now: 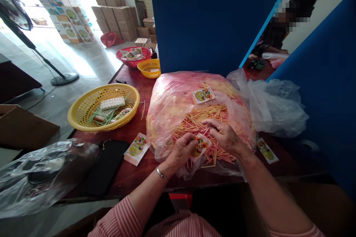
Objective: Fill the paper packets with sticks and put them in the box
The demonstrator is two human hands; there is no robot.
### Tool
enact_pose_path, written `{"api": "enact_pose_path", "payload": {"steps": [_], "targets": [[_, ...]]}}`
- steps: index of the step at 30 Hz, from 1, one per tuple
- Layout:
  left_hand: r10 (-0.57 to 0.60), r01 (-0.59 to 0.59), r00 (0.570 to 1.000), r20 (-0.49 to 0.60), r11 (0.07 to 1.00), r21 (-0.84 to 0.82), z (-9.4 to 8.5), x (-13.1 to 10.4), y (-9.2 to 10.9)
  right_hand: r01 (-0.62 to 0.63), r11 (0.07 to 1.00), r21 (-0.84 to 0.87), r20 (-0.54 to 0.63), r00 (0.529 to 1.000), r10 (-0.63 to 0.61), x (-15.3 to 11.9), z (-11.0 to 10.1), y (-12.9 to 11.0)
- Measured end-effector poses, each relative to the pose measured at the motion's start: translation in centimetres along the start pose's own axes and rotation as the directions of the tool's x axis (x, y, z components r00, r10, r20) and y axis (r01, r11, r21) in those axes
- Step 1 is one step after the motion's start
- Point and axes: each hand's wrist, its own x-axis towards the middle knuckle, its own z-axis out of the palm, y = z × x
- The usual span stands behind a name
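Observation:
My left hand is closed on the edge of a small printed packet with a colourful cartoon picture. Close to its right, the fingers of my right hand are pinched at the packet's upper edge, with what looks like a thin pink stick at their tips. Both hands are over a large clear plastic bag, torn open and full of thin pink and yellow sticks. A stack of similar packets lies on top of the bag.
Left of the bag are another packet stack, a black phone-like case and a yellow basket holding green sticks. One packet lies at the right. Behind stand red and yellow baskets. A person sits beyond the blue partition.

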Motion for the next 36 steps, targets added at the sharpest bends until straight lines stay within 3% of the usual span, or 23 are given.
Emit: {"api": "enact_pose_path", "payload": {"steps": [4,6,11,15,17,23,28,30,33,36], "targets": [[-0.030,0.026,0.999,-0.042,0.996,-0.086,-0.2,0.1,0.1,0.030,0.985,-0.168,-0.117,0.992,-0.051,0.2,-0.5,0.9],[-0.018,0.013,0.998,-0.066,0.996,-0.087,-0.3,0.1,0.2,0.100,0.967,-0.236,-0.098,0.987,-0.126,0.0,-0.6,0.9],[-0.005,-0.003,0.996,-0.088,0.996,-0.084,0.3,0.1,0.5,0.176,0.964,-0.199,-0.022,0.983,-0.183,-1.0,0.5,-0.1],[-0.018,0.010,0.998,-0.064,0.993,-0.121,0.8,0.0,0.7,0.251,0.859,-0.447,-0.171,0.918,-0.358,-1.2,1.8,-0.3],[-0.037,0.027,0.997,-0.061,0.988,-0.153,0.9,-0.2,1.2,0.249,0.843,-0.477,-0.263,0.875,-0.407,-1.4,2.3,-0.3],[-0.024,0.009,0.996,-0.085,0.985,-0.170,1.1,-0.8,2.8,0.127,0.954,-0.273,-0.491,0.834,-0.252,-2.2,3.2,-0.3],[0.018,-0.033,0.995,-0.103,0.988,-0.152,1.0,-0.6,2.4,0.058,0.990,-0.125,-0.500,0.859,-0.114,-2.6,3.2,-0.4],[0.038,-0.053,0.993,-0.111,0.989,-0.137,1.0,-0.5,2.1,0.020,0.999,-0.050,-0.440,0.897,-0.040,-2.7,3.1,-0.5],[0.080,-0.087,0.991,-0.109,0.994,-0.063,0.8,-0.4,1.8,-0.003,1.000,0.014,-0.262,0.965,0.006,-2.7,2.8,-0.7],[0.122,-0.120,0.988,-0.096,0.992,0.030,0.6,-0.3,1.6,-0.010,1.000,0.011,-0.197,0.980,0.012,-2.6,2.3,-0.8]]}}
